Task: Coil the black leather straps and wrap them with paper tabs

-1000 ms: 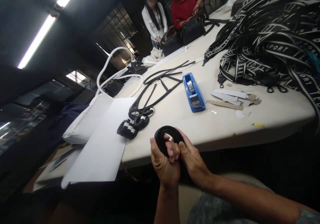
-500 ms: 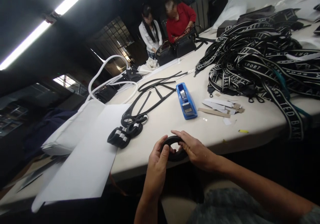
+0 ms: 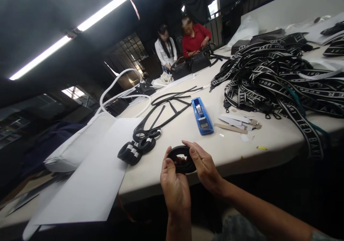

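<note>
Coil (image 3: pixel 185 168), one, held at the near edge of the worktop (image 3: pixel 228 146). Risk: turns may spring loose if either grip slackens, no band being visible round it; a slip could drop it. Appearance: black, ring-shaped, open-centred. Left hand (image 3: pixel 175 187): curled round its left side. Right hand (image 3: pixel 204 165): closed over its right.

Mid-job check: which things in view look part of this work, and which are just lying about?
Likely part of it:
Black coiled strip, held by the left hand and right hand
Black coils with white bands
Loose black strips
Blue plastic tape dispenser

Probably just lying about:
Black fabric straps with white lettering
Small yellow scrap
Large white sheet
</note>
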`<action>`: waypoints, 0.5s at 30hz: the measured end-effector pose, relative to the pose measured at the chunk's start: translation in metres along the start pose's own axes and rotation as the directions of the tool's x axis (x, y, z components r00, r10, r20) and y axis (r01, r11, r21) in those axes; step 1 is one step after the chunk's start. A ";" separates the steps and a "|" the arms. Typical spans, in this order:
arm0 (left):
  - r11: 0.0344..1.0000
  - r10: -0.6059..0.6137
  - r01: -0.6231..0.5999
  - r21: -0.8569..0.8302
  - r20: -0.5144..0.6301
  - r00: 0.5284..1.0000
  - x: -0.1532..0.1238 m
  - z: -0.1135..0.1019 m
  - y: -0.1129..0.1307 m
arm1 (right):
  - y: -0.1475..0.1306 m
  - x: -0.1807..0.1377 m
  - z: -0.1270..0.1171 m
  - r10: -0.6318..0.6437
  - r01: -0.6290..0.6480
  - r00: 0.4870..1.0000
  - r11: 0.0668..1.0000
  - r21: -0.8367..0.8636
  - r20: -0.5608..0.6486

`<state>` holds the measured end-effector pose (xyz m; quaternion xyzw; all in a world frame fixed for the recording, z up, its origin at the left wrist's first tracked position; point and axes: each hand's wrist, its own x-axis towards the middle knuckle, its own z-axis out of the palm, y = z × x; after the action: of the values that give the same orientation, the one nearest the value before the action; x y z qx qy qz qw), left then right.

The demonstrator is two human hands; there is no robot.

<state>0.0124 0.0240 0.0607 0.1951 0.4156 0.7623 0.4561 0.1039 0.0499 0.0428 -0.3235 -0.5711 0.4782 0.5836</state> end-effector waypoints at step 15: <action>0.968 -0.205 0.163 0.193 0.226 0.952 0.003 -0.018 0.016 | 0.014 0.023 -0.031 -0.103 0.200 0.941 0.938 -0.285 0.322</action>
<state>-0.0094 0.0146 0.0629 0.2864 0.4371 0.6477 0.5545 0.1294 0.0807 0.0337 -0.2897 -0.7454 0.3784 0.4661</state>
